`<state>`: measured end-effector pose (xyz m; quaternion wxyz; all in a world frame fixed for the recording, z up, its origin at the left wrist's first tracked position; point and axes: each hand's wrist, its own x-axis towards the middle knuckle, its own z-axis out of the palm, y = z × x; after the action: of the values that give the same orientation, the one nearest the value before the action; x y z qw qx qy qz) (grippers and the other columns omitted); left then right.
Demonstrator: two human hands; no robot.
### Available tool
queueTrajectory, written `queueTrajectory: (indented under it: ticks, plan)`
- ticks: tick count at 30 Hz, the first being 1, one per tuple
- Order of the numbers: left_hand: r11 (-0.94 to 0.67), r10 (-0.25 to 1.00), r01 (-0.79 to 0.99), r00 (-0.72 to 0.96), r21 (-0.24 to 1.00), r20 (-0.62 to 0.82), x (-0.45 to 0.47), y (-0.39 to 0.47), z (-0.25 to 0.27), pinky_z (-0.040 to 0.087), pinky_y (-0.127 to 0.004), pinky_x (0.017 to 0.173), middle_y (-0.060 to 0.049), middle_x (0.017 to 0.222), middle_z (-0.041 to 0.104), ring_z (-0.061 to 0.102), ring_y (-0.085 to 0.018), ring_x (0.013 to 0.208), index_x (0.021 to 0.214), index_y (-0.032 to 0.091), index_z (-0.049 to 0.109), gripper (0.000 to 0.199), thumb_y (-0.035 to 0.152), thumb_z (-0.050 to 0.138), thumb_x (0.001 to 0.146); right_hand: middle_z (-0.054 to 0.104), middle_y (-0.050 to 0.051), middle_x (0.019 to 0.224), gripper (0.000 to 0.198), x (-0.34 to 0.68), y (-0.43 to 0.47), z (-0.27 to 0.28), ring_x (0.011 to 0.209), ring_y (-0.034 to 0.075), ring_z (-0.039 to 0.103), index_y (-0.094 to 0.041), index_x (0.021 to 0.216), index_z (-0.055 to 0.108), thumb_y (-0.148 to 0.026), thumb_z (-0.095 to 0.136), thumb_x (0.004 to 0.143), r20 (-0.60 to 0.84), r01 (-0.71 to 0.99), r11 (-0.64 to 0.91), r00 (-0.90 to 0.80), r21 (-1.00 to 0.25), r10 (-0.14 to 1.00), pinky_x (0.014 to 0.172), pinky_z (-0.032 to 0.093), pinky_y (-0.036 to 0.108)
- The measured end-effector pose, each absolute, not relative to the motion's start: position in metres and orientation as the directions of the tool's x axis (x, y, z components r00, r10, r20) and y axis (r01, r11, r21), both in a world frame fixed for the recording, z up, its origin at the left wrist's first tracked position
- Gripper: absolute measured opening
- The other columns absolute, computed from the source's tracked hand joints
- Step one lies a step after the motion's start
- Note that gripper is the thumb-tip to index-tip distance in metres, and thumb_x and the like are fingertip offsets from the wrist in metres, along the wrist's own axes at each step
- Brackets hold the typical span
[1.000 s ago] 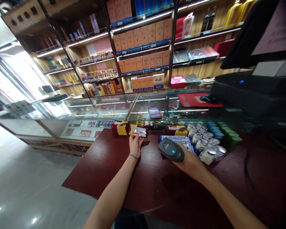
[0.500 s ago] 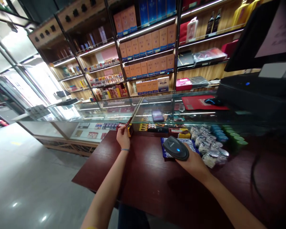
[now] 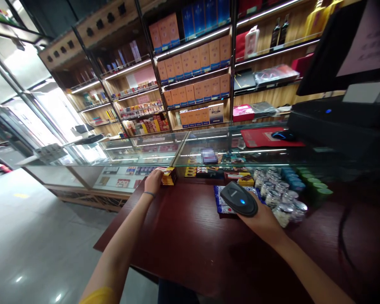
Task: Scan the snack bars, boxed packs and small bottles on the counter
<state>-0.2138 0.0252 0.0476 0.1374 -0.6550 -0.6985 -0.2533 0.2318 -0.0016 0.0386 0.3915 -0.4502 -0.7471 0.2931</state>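
Observation:
A black handheld barcode scanner (image 3: pixel 237 197) with a blue light is gripped by my right hand (image 3: pixel 262 217), over blue-and-white packets (image 3: pixel 221 202) on the counter. My left hand (image 3: pixel 153 181) is at the counter's far left corner, fingers curled, beside a stack of yellow packets (image 3: pixel 169 177). Whatever the left fingers hold is hidden behind the hand. Close to the right hand stand several small jars with silver lids (image 3: pixel 283 211). Yellow packs and a red box (image 3: pixel 240 176) lie behind the blue packets.
The dark red counter (image 3: pixel 183 236) meets a glass display case (image 3: pixel 139 147) at the back. A monitor (image 3: pixel 329 55) rises at the right, above a mouse (image 3: pixel 283 135) on a red mat (image 3: pixel 256 137). Blue and green lidded containers (image 3: pixel 316 185) stand right of the jars. A cable (image 3: pixel 343 236) lies at the right.
My left hand has moved left and slightly down; the red packet seen in its fingers is out of sight, and the yellow stack shows more fully. The scanner has shifted slightly right and down.

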Motion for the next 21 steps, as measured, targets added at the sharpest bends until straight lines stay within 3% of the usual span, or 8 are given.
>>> queueTrajectory:
  ticks: [5, 12, 17, 21]
  plan:
    - [-0.056, 0.861, 0.986, -0.031, 0.155, 0.507, -0.216, 0.03, 0.045, 0.048, -0.037, 0.096, -0.008, 0.123, 0.063, 0.057, -0.025, 0.117, 0.118, 0.024, 0.059, 0.035, 0.012, 0.052, 0.087, 0.074, 0.002, 0.103, 0.042, 0.231, -0.003, 0.04, 0.099, 0.029, 0.069, -0.029, 0.118, 0.055, -0.033, 0.064, 0.077, 0.315, 0.439, 0.398, -0.251, -0.806, 0.915, 0.075, 0.052, 0.035]
    - [-0.114, 0.858, 0.981, 0.017, 0.158, 0.513, -0.218, 0.03, 0.04, 0.045, -0.041, 0.104, -0.009, 0.128, 0.059, 0.053, -0.024, 0.123, 0.124, 0.024, 0.056, 0.043, 0.013, 0.056, 0.083, 0.074, 0.002, 0.098, 0.041, 0.228, -0.01, 0.05, 0.093, 0.028, 0.07, -0.029, 0.116, 0.056, -0.04, 0.063, 0.077, 0.3, 0.431, 0.361, -0.204, -0.827, 0.932, 0.077, 0.052, 0.037]
    - [-0.049, 0.868, 0.99, -0.022, 0.131, 0.496, -0.213, 0.027, 0.043, 0.035, -0.05, 0.112, -0.011, 0.129, 0.06, 0.048, -0.031, 0.131, 0.126, 0.025, 0.056, 0.043, 0.019, 0.061, 0.083, 0.074, 0.003, 0.101, 0.045, 0.233, -0.005, 0.053, 0.097, 0.027, 0.07, -0.027, 0.119, 0.058, -0.04, 0.066, 0.076, 0.334, 0.423, 0.395, -0.214, -0.815, 0.918, 0.079, 0.053, 0.036]
    - [-0.059, 0.82, 0.984, -0.05, 0.171, 0.571, -0.191, 0.028, 0.042, 0.027, -0.054, 0.115, -0.014, 0.138, 0.055, 0.037, -0.034, 0.14, 0.133, 0.022, 0.053, 0.049, 0.027, 0.063, 0.085, 0.073, 0.005, 0.108, 0.053, 0.251, 0.007, 0.057, 0.103, 0.027, 0.069, -0.025, 0.126, 0.057, -0.037, 0.068, 0.075, 0.349, 0.413, 0.402, -0.202, -0.817, 0.915, 0.082, 0.055, 0.038]
